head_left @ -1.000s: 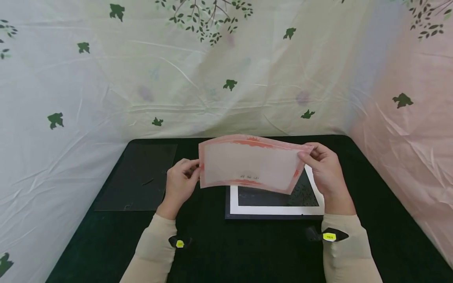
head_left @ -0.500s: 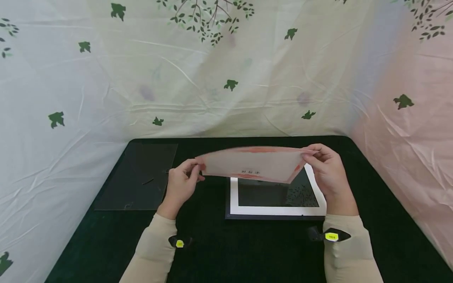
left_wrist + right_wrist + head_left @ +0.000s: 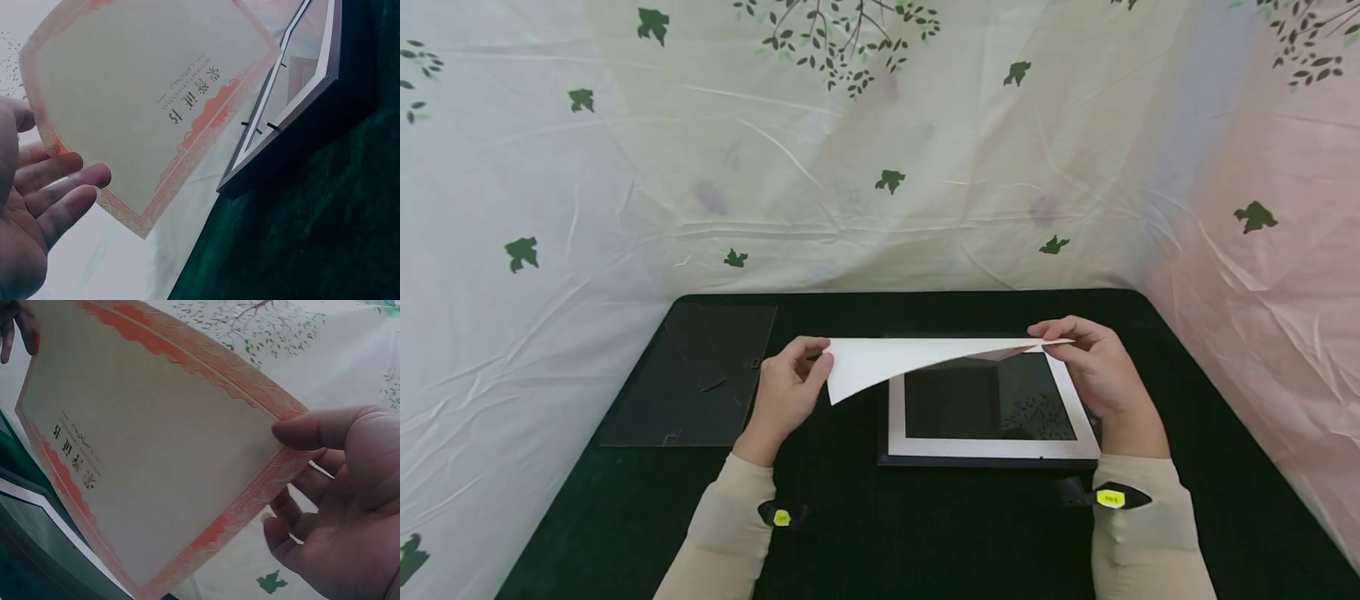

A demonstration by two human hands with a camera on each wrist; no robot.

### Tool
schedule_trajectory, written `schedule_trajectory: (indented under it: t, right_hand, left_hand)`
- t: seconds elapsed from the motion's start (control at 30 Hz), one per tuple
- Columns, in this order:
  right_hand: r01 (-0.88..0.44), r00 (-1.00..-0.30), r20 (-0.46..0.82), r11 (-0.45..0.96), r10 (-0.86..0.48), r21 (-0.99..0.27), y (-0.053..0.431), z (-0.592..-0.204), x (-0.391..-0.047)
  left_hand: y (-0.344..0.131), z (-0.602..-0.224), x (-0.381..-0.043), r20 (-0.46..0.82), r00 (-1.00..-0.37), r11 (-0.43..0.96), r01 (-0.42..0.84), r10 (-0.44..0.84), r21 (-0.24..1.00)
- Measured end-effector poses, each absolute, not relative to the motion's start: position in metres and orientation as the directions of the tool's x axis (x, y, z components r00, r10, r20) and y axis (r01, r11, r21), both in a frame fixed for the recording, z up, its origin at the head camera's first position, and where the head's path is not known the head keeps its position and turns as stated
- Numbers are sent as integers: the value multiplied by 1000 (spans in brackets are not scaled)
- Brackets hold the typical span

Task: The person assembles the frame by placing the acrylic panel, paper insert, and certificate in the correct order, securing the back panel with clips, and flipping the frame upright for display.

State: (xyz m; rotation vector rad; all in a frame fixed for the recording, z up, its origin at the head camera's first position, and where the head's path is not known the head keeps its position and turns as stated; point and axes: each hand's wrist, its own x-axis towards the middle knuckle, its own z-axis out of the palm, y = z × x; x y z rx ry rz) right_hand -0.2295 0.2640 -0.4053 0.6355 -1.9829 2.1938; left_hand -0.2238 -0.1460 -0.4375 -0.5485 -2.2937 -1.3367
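A paper certificate (image 3: pixel 880 358) with a red patterned border and printed characters is stretched between both hands. In the head view its plain white back shows, drooping lower at the left; its printed face fills both wrist views. My left hand (image 3: pixel 793 387) pinches the left edge between thumb and fingers. With thumb and fingers, my right hand (image 3: pixel 1101 367) pinches the right end near a corner. Under the sheet lies a dark picture frame (image 3: pixel 985 461) with a white inner border, its far side partly hidden. Small dark tabs (image 3: pixel 273 127) stick up along the frame's edge.
To the left, a thin transparent sheet (image 3: pixel 677 383) lies flat on the dark green tabletop (image 3: pixel 925 533). Behind the table hangs a pale cloth (image 3: pixel 812 167) with leaf and bird prints.
The certificate has tipped over, so its printed face has turned away from the head view and its white back now shows. My right hand has moved slightly down and to the right.
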Motion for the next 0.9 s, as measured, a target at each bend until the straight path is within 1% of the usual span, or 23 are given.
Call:
schedule_trajectory:
  t: [0.2, 0.3, 0.5, 0.6, 0.67, 0.77, 0.9]
  right_hand:
    - [-337, -906, 321, 14, -277, -941, 273, -410, -230]
    - [-325, -908, 289, 74, -302, -943, 273, -412, -232]
    - [-295, -911, 223, 170, -346, -940, 268, -414, -235]
    - [-285, -913, 203, 196, -354, -938, 267, -415, -235]
    - [-274, -917, 190, 206, -351, -940, 267, -416, -236]
    - [-257, -924, 176, 212, -339, -943, 266, -416, -235]
    - [-232, -935, 161, 201, -317, -952, 264, -415, -235]
  left_hand:
    - [-143, -438, -224, 519, -847, 452, 511, 118, 731]
    - [-142, -437, -223, 487, -867, 418, 482, 104, 770]
    - [-139, -433, -222, 368, -926, 239, 377, 85, 895]
    - [-139, -431, -223, 322, -943, 164, 332, 83, 929]
    - [-139, -430, -223, 298, -951, 144, 307, 80, 941]
    - [-140, -430, -222, 281, -957, 146, 289, 72, 946]
    - [-142, -430, -222, 298, -951, 159, 307, 79, 938]
